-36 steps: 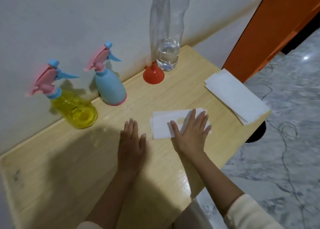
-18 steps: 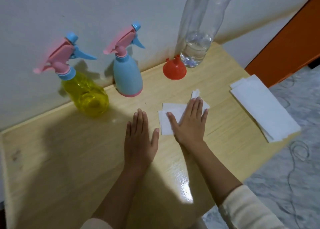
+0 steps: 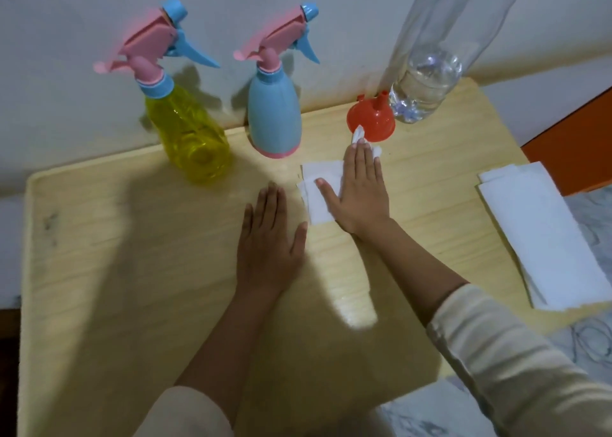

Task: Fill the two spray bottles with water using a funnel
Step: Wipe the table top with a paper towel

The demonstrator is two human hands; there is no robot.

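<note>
one table (image 3: 99,271) of pale wood carries everything. at its back right corner stands the tall clear water bottle (image 3: 427,82), with only a little water left at the bottom. a paper stack (image 3: 546,238) lies along the right edge, well apart from the rest.

next in size come the two sprayers at the back edge. the yellow bottle (image 3: 188,138) stands on the left and the blue bottle (image 3: 275,112) just beside it on the right. both are upright, each with its pink and blue trigger head seated on the neck. the yellow one is see-through, yet we cannot read a water line in it, and the blue one is opaque.

our left hand (image 3: 268,238) lies flat on the bare wood, fingers straight, holding nothing. our right hand (image 3: 361,195) lies flat too, fingers straight, pressing a tissue (image 3: 318,185) onto the table in front of the blue bottle. the tissue's far corner curls up by our fingertips.

smallest is the red funnel (image 3: 371,122), mouth down and spout up, between the blue bottle and the water bottle, with the curled tissue corner at its rim.

we judge the pouring is over. the heads are on, the funnel is set aside, the water bottle is nearly drained, and we seem to be blotting a spill. if so, only this wiping is left, though the fill levels stay unconfirmed.
</note>
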